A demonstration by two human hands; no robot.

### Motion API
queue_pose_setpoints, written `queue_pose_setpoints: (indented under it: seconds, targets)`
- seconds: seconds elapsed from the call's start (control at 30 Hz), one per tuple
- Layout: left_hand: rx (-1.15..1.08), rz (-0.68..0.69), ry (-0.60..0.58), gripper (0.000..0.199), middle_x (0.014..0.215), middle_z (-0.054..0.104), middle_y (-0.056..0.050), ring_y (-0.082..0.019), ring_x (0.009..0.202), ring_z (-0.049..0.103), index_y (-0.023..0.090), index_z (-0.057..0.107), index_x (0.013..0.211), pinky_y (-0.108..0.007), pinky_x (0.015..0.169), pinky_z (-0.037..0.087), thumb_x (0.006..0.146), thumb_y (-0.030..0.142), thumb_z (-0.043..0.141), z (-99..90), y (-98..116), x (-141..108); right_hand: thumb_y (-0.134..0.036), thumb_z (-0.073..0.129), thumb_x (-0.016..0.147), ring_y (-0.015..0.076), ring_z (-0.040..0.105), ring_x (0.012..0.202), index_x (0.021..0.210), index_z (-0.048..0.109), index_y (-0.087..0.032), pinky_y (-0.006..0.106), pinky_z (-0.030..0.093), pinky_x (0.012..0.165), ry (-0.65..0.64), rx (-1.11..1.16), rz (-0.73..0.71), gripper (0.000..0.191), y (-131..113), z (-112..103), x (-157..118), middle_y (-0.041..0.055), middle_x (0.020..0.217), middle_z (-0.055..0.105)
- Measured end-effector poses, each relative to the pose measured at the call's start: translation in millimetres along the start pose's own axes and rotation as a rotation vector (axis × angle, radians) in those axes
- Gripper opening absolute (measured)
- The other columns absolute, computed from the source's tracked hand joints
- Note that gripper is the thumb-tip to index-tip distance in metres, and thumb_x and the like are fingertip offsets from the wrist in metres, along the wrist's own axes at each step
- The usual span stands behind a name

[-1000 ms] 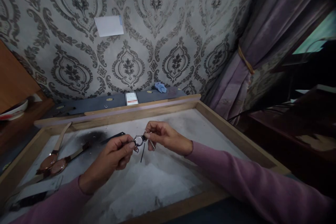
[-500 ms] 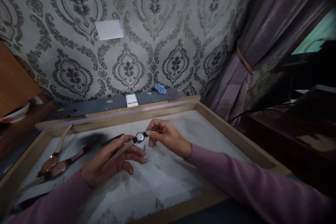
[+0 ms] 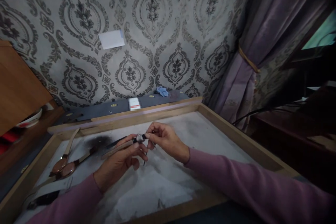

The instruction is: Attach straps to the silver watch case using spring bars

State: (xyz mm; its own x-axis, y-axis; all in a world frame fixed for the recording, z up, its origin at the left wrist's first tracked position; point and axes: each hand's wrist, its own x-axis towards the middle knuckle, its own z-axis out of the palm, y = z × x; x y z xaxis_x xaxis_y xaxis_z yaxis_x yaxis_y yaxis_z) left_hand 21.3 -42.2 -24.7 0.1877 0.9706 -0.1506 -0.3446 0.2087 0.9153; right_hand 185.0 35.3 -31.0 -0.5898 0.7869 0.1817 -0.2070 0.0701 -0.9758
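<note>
Silver round metal wristwatch gripped by left hand and right hand; copper-coloured round watches at its 8 o'clock

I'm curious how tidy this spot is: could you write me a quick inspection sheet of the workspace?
Surface: wooden-rimmed tray, its pale floor smudged dark.
Job's things: small watch, held above the tray.
Clutter: two brown-faced watches at the tray's left; blue cloth behind it.
Grip: left hand holding the small watch's pale strap; right hand pinching the opposite end.
Cables: thin dark cord beyond the tray, right.
Surroundings: patterned wall, tied purple curtain.
</note>
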Motion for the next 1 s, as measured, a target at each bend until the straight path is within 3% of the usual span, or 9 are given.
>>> queue_pose_setpoints:
  seconds: [0.13, 0.33, 0.43, 0.67, 1.0]
  targets:
    - [0.174, -0.003, 0.066, 0.028, 0.061, 0.059, 0.003, -0.007, 0.047, 0.051, 0.018, 0.053, 0.084, -0.016, 0.042, 0.026, 0.08, 0.043, 0.067, 1.9, 2.1, 2.7, -0.044, 0.074, 0.072, 0.0102, 0.056, 0.047, 0.073, 0.051, -0.018, 0.023, 0.045, 0.05, -0.035, -0.083, 0.008, 0.034, 0.4, 5.1, -4.9, -0.0035, 0.053, 0.06]
    - [0.453, 0.088, 0.085, 0.025, 0.059, 0.057, 0.004, -0.007, 0.045, 0.047, 0.017, 0.054, 0.08, -0.019, 0.046, 0.032, 0.086, 0.041, 0.058, -3.5, 3.4, -0.7, -0.04, 0.069, 0.079, 0.0114, 0.059, 0.051, 0.074, 0.052, -0.019, 0.023, 0.045, 0.053, -0.032, -0.253, -0.043, 0.027, 1.8, 7.6, -11.1, -0.0021, 0.056, 0.061]
    - [0.526, 0.15, 0.126, 0.025, 0.058, 0.054, 0.004, -0.009, 0.047, 0.046, 0.018, 0.054, 0.078, -0.02, 0.047, 0.033, 0.086, 0.041, 0.057, -2.4, 5.3, -2.5, -0.036, 0.065, 0.082, 0.0124, 0.062, 0.054, 0.074, 0.052, -0.019, 0.023, 0.047, 0.054, -0.06, -0.312, -0.059, 0.023, 5.0, 7.4, -11.9, -0.0015, 0.059, 0.063]
    - [0.613, 0.233, 0.086, 0.024, 0.057, 0.054, 0.004, -0.009, 0.046, 0.045, 0.018, 0.054, 0.081, -0.021, 0.046, 0.033, 0.089, 0.041, 0.053, -8.7, 5.3, -2.0, -0.029, 0.059, 0.087, 0.0126, 0.065, 0.058, 0.078, 0.056, -0.018, 0.024, 0.048, 0.057, -0.109, -0.403, -0.125, 0.014, 7.8, 5.9, -10.7, 0.0004, 0.062, 0.066]
    - [0.676, 0.22, 0.009, 0.023, 0.058, 0.051, 0.004, -0.009, 0.047, 0.043, 0.018, 0.054, 0.084, -0.021, 0.047, 0.031, 0.092, 0.039, 0.048, -16.4, 1.7, -3.1, -0.045, 0.064, 0.082, 0.0128, 0.066, 0.059, 0.077, 0.054, -0.016, 0.023, 0.048, 0.056, -0.158, -0.139, 0.053, 0.031, 14.0, 2.0, -3.1, 0.0003, 0.063, 0.064]
